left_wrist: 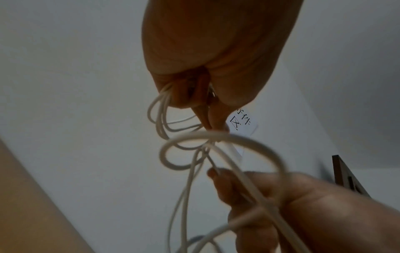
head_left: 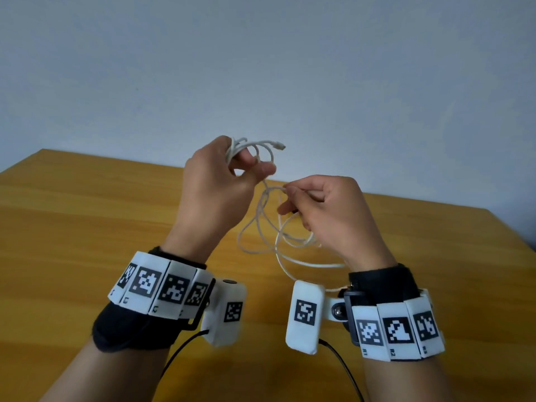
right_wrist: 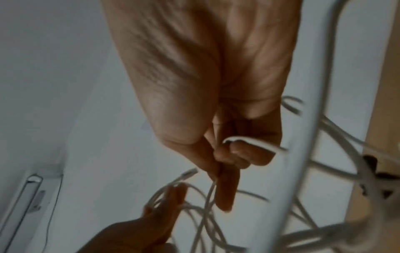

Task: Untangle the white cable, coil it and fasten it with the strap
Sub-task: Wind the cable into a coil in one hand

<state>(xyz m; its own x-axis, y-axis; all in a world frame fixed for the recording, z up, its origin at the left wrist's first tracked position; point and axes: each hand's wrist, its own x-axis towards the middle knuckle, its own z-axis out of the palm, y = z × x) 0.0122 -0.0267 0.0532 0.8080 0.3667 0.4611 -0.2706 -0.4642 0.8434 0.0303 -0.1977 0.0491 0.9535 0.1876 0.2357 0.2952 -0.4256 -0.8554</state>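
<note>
Both hands are raised above the wooden table. My left hand grips several small loops of the white cable, and one plug end sticks out to the right above it. My right hand pinches a single strand between thumb and forefinger, just below and right of the left hand. The remaining cable hangs in tangled loops between my wrists. In the left wrist view the left hand's fingers close on the loops. In the right wrist view the right hand pinches the strand. No strap shows.
A plain grey wall stands behind the table's far edge. Black leads run down from the wrist cameras near the bottom of the head view. A white paper label hangs on the wall.
</note>
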